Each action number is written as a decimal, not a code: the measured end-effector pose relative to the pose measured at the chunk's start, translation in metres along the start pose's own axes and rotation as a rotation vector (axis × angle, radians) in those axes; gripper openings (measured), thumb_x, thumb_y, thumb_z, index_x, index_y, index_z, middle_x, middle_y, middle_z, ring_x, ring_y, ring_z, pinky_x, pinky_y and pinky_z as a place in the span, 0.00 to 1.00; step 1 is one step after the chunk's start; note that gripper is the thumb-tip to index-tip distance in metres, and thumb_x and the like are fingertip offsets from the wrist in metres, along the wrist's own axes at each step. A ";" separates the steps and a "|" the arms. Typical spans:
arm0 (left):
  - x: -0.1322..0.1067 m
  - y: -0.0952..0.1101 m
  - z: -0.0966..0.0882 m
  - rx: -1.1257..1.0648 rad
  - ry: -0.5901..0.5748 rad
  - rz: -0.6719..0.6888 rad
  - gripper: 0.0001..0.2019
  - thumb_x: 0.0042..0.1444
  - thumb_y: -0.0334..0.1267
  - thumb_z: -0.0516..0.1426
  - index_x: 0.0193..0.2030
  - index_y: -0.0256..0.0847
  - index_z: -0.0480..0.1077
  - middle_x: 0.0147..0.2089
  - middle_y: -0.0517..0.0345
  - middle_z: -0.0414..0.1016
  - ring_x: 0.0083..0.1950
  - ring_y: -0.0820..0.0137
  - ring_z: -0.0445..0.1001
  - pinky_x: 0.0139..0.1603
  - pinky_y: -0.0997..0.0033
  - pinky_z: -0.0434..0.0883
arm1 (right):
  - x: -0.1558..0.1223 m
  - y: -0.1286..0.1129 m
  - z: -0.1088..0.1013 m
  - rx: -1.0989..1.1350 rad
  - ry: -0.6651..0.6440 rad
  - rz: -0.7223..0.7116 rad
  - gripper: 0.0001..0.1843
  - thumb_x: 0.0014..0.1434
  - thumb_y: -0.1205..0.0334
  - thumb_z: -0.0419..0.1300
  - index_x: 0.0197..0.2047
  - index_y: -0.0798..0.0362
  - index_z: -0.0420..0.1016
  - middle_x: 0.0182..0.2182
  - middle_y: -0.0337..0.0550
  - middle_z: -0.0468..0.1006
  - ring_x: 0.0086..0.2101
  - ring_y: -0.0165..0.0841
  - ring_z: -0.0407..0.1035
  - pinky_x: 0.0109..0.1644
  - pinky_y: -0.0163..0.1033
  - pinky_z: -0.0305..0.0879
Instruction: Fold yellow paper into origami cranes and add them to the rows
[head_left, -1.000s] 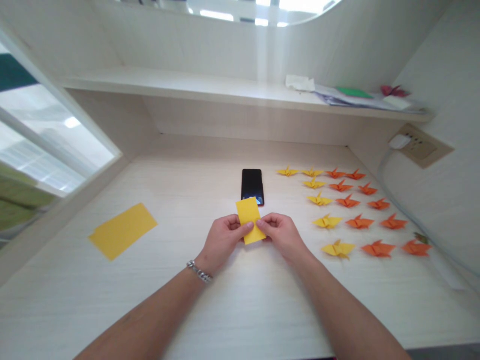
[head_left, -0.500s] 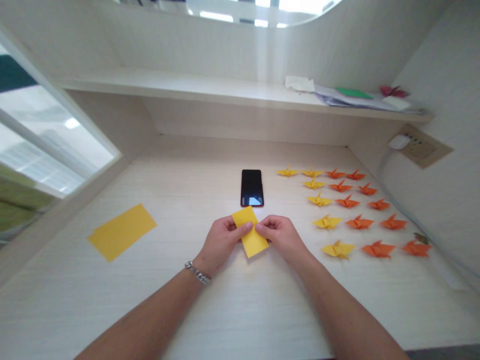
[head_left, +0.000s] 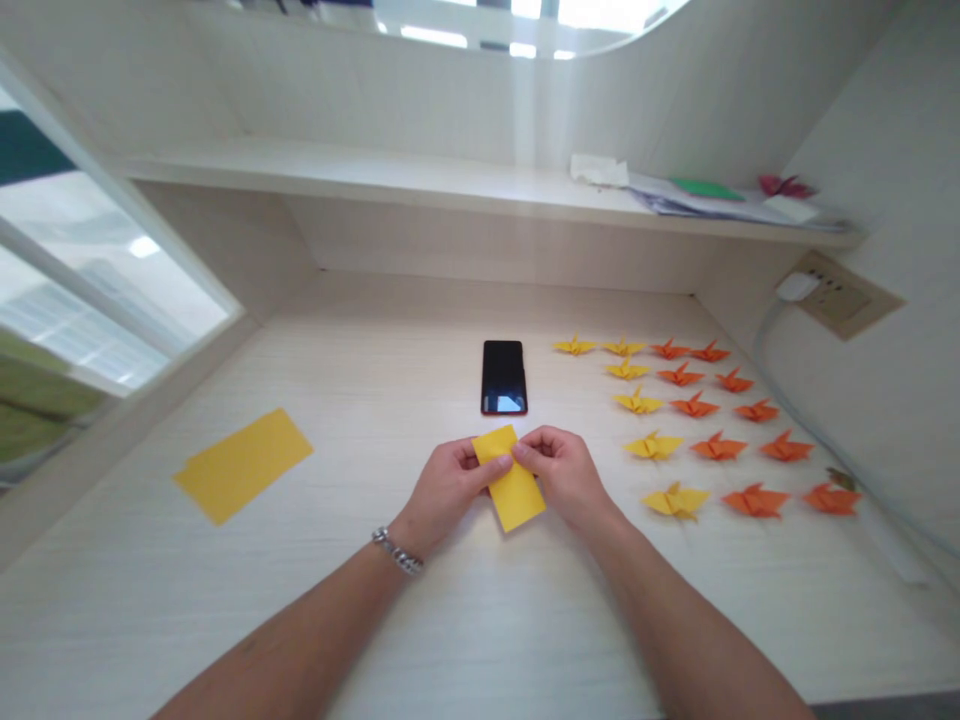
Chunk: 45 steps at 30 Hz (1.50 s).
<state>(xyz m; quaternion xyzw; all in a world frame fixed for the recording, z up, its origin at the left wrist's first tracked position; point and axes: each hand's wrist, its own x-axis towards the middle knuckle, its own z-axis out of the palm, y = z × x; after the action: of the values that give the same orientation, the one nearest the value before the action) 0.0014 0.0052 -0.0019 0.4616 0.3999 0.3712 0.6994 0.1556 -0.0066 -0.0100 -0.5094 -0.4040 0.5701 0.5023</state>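
Note:
Between my hands is a narrow rectangle of yellow origami paper, tilted and held just above the desk. My left hand grips its left edge, thumb lying across the front and fingers tucked behind. On the other side my right hand pinches the upper right edge with thumb and index finger. The fingertips behind the paper are hidden. Beyond the paper lies a black phone, close to my hands but not touched by them.
Yellow sheets lie overlapped on the left of the desk. Several yellow paper cranes and orange paper cranes stand in rows at right. A cable runs from the wall socket. Papers rest on the shelf above.
The yellow paper has shifted slightly right and toward me. My right thumb and fingers have slid up along its right edge. My left hand keeps its hold.

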 end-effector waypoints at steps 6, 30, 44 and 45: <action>0.001 -0.001 -0.001 0.097 0.025 0.010 0.12 0.45 0.42 0.64 0.26 0.34 0.70 0.24 0.61 0.71 0.27 0.73 0.69 0.29 0.75 0.67 | 0.002 0.003 -0.001 -0.027 0.004 -0.020 0.12 0.47 0.54 0.64 0.28 0.55 0.73 0.23 0.38 0.74 0.23 0.28 0.64 0.26 0.33 0.60; -0.003 0.006 0.003 0.345 -0.006 0.010 0.13 0.50 0.44 0.59 0.26 0.34 0.70 0.21 0.57 0.73 0.23 0.72 0.70 0.24 0.75 0.66 | 0.003 0.001 -0.003 -0.072 0.067 -0.008 0.14 0.49 0.51 0.62 0.30 0.55 0.72 0.24 0.40 0.75 0.24 0.32 0.68 0.26 0.35 0.63; -0.001 0.006 0.003 0.269 0.018 -0.007 0.15 0.47 0.47 0.60 0.25 0.34 0.72 0.21 0.58 0.72 0.22 0.73 0.69 0.24 0.75 0.66 | 0.003 0.006 -0.004 -0.106 0.087 -0.007 0.14 0.46 0.53 0.64 0.30 0.56 0.75 0.25 0.43 0.78 0.24 0.33 0.70 0.28 0.36 0.66; -0.001 0.006 0.003 0.265 0.014 -0.010 0.15 0.47 0.47 0.60 0.25 0.34 0.72 0.21 0.58 0.72 0.23 0.73 0.68 0.24 0.75 0.66 | 0.003 0.005 -0.004 -0.101 0.087 -0.005 0.14 0.46 0.53 0.65 0.30 0.56 0.75 0.25 0.43 0.78 0.24 0.33 0.70 0.28 0.36 0.66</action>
<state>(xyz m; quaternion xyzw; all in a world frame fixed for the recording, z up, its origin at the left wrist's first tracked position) 0.0026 0.0054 0.0048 0.5454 0.4525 0.3147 0.6315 0.1584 -0.0049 -0.0163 -0.5574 -0.4115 0.5249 0.4944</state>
